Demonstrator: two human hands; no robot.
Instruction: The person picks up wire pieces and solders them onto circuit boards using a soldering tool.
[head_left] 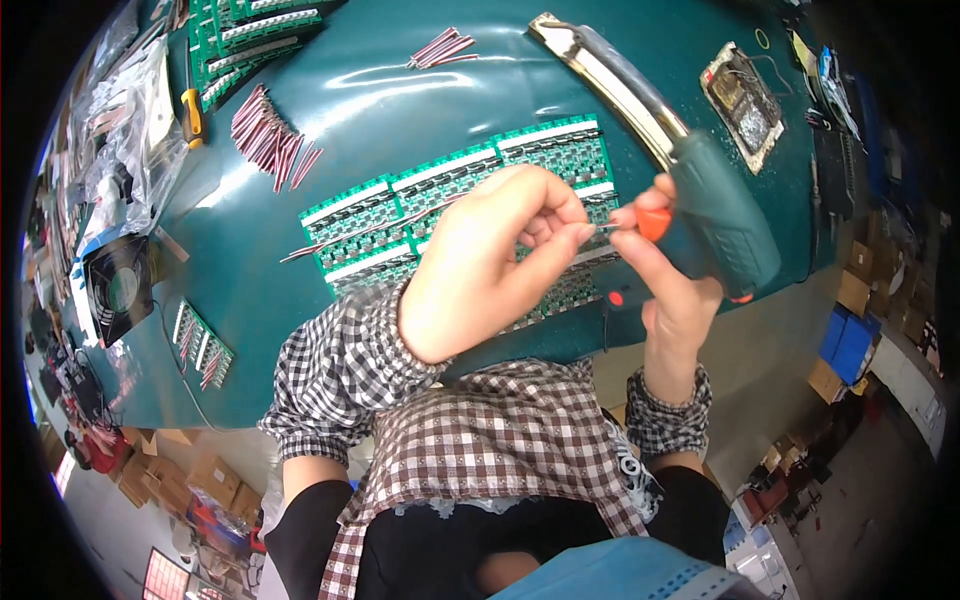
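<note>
My left hand (pixel 490 260) is over a panel of green circuit boards (pixel 355 210), thumb and forefinger pinched together. What they grip is too small to make out. From the right, my right hand (pixel 668 275) pinches a small orange-handled tool (pixel 654 222), whose thin metallic end reaches to the left fingertips. A striped red, black and white wire (pixel 330 243) lies across the boards and runs toward my left hand, where it is hidden. A dark green handle-like body (pixel 725 215) on a metal arm (pixel 610 80) hangs close beside my right hand, partly blocking the view.
Short striped wires (pixel 265 138) lie in a fan on the green mat, with another small bundle (pixel 441 48) farther back. Stacked boards (pixel 255 40), a yellow screwdriver (pixel 192 118), plastic bags (pixel 125 125) and a black fan (pixel 118 285) are at left. A soldering-iron cleaning tray (pixel 742 105) sits back right.
</note>
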